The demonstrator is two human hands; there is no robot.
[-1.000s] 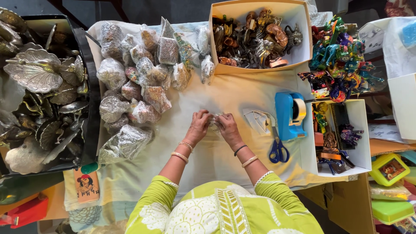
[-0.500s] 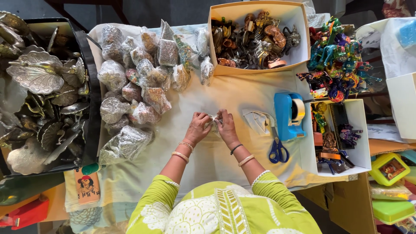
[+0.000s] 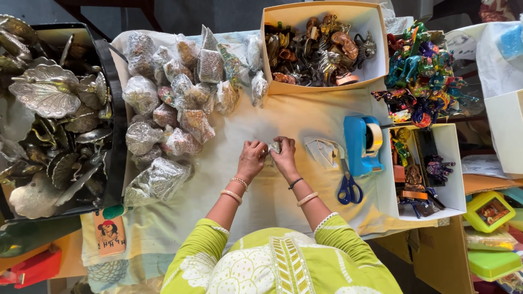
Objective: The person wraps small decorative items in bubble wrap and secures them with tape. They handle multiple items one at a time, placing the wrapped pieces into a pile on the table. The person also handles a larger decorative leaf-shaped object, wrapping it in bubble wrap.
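1. The left hand (image 3: 251, 159) and the right hand (image 3: 285, 158) meet at the middle of the cloth-covered table (image 3: 305, 117), both pinching a small clear-wrapped packet (image 3: 273, 148) between the fingertips.
2. The packet is mostly hidden by the fingers; its visible part peeks out at the top, toward 12 o'clock, and its long axis cannot be told.
3. At 10 to 11 o'clock from the hands lies a heap of wrapped bundles (image 3: 174, 103) in crinkled clear film, silvery and lumpy, well apart from the hands.
4. At 12 to 1 o'clock stands an open cardboard box (image 3: 381, 49) filled with small brass-coloured metal figures (image 3: 321, 49).
5. At 3 o'clock, near the right hand, lies a crumpled piece of film (image 3: 322, 152); just beyond it stands a blue tape dispenser (image 3: 362, 144), and blue-handled scissors (image 3: 348, 188) lie at 4 o'clock.
6. Further toward 3 o'clock a white box (image 3: 455, 163) holds small dark figures, and at 2 o'clock stands a cluster of bright multicoloured animal figures (image 3: 422, 76).
7. At 9 o'clock a black bin (image 3: 111, 109) holds silver leaf-shaped trays (image 3: 49, 98).
8. At 7 o'clock a small card with a cartoon figure (image 3: 109, 234) lies on the table edge.
9. Nothing lies between the hands and the person's green sleeves (image 3: 204, 242).
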